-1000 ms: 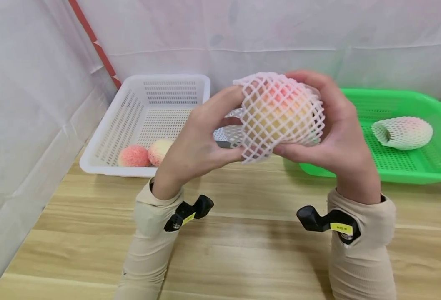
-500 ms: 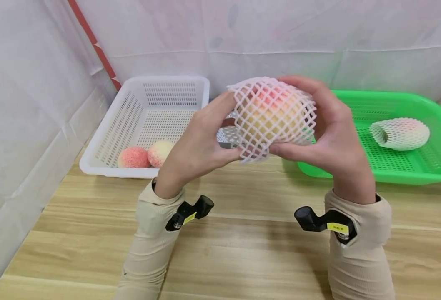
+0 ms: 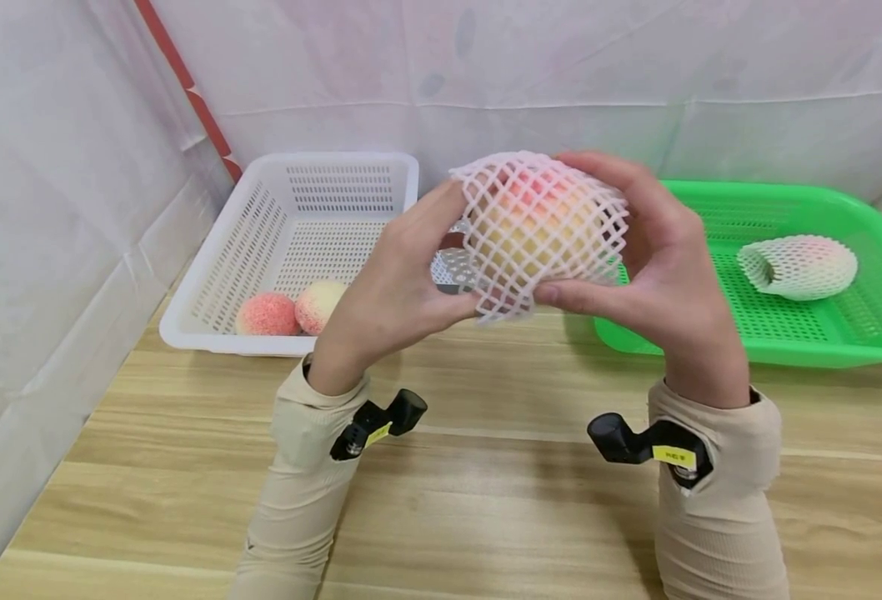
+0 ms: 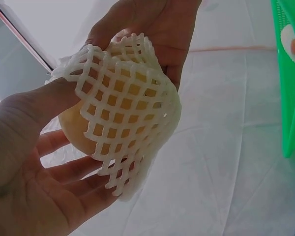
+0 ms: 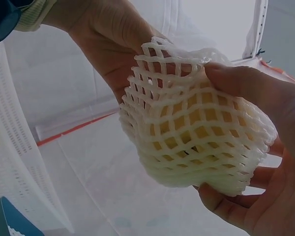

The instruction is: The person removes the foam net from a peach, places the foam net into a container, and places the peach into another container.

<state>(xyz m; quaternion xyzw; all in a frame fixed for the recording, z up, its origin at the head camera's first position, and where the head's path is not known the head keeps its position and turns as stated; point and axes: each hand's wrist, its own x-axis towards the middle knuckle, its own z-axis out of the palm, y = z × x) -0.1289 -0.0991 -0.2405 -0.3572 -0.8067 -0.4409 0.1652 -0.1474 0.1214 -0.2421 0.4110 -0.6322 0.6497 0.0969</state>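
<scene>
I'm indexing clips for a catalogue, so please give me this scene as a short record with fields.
left hand: holds the loose edge of the foam net
right hand: holds the net-covered peach
net: over most of the peach, one side bare in the left wrist view
left container: white basket, two bare peaches visible
right container: green basket, one netted fruit
surface: wooden table
</scene>
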